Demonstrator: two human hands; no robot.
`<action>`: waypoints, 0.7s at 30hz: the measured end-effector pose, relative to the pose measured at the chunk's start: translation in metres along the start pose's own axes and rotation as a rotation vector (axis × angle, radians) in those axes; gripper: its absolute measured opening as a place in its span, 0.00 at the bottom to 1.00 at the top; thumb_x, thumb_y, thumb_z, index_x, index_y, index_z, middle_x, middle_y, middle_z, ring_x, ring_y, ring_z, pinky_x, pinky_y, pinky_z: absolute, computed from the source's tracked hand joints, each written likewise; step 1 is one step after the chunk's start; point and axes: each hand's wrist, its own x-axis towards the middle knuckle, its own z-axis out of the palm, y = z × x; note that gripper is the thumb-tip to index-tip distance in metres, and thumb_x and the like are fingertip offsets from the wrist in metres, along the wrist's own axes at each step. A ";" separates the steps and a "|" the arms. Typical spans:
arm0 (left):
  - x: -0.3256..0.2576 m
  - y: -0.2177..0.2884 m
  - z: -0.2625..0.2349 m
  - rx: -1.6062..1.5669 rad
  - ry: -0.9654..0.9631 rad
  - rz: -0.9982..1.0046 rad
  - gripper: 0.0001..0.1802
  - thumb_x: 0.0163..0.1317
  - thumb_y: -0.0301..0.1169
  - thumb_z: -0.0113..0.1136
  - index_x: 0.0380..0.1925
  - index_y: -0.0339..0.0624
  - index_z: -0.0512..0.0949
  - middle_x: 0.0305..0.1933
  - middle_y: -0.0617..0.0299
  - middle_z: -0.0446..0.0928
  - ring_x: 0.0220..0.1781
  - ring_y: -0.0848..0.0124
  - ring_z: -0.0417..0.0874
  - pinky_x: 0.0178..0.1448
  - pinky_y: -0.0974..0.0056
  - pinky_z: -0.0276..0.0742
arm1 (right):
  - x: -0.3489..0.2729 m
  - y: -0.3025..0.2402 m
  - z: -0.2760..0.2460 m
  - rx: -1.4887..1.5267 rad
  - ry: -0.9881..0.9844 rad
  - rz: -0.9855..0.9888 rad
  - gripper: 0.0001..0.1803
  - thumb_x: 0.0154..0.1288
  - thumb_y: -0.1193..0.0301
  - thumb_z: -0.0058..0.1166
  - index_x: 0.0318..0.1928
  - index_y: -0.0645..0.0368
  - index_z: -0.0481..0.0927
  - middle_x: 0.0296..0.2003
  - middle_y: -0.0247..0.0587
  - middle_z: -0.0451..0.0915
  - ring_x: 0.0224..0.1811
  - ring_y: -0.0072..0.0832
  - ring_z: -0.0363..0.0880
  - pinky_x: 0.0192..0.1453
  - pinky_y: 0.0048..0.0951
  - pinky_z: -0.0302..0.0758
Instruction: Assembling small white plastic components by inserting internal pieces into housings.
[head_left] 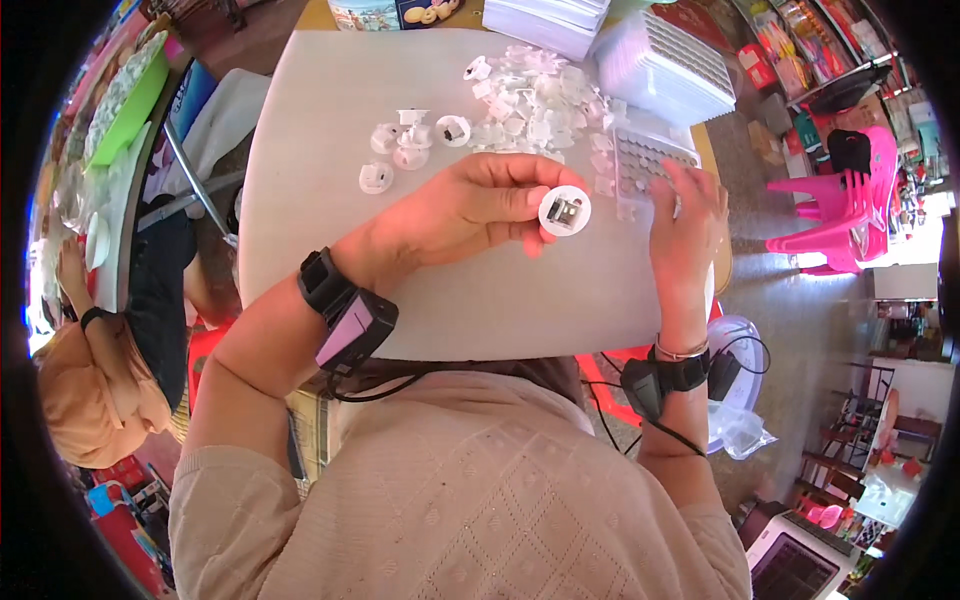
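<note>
My left hand [490, 205] is closed on a small round white plastic fitting [575, 221], holding it above the table with its metal insides facing up. Over at the right, my right hand [688, 225] reaches with fingers apart to a clear tray [625, 165] with rows of small round parts. Its fingertips are at the tray's near edge; I see nothing held in them. Left of the tray lies a heap of loose white translucent plastic pieces [530, 105]. Several round white fittings like the held one, among them one fitting [376, 178], sit beyond my left wrist.
Stacked clear trays [665, 70] and a white stack [548, 25] stand at the pale table's [330, 100] far right. A person [100, 390] sits at left by a green basin [135, 105]. Pink chairs [835, 215] are at right. Cables hang from both wrist devices.
</note>
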 end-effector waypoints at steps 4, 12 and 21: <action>0.000 -0.001 0.002 0.075 0.040 0.042 0.20 0.66 0.37 0.56 0.53 0.35 0.73 0.43 0.62 0.77 0.37 0.78 0.78 0.37 0.74 0.76 | -0.005 0.003 0.007 -0.050 -0.055 -0.010 0.07 0.57 0.72 0.58 0.37 0.55 0.83 0.37 0.37 0.77 0.43 0.39 0.72 0.48 0.41 0.66; 0.002 0.003 0.007 0.102 0.088 0.054 0.19 0.66 0.37 0.57 0.52 0.35 0.74 0.42 0.63 0.77 0.37 0.78 0.77 0.36 0.74 0.76 | -0.006 0.006 0.008 0.010 -0.004 0.023 0.06 0.55 0.73 0.58 0.36 0.56 0.82 0.34 0.37 0.76 0.42 0.38 0.72 0.47 0.39 0.66; -0.001 0.004 0.003 0.108 0.117 0.031 0.18 0.67 0.34 0.56 0.53 0.36 0.73 0.41 0.63 0.76 0.36 0.78 0.76 0.35 0.73 0.75 | -0.004 0.003 0.008 0.244 0.004 0.115 0.03 0.54 0.78 0.58 0.30 0.57 0.79 0.30 0.35 0.76 0.36 0.34 0.73 0.46 0.35 0.67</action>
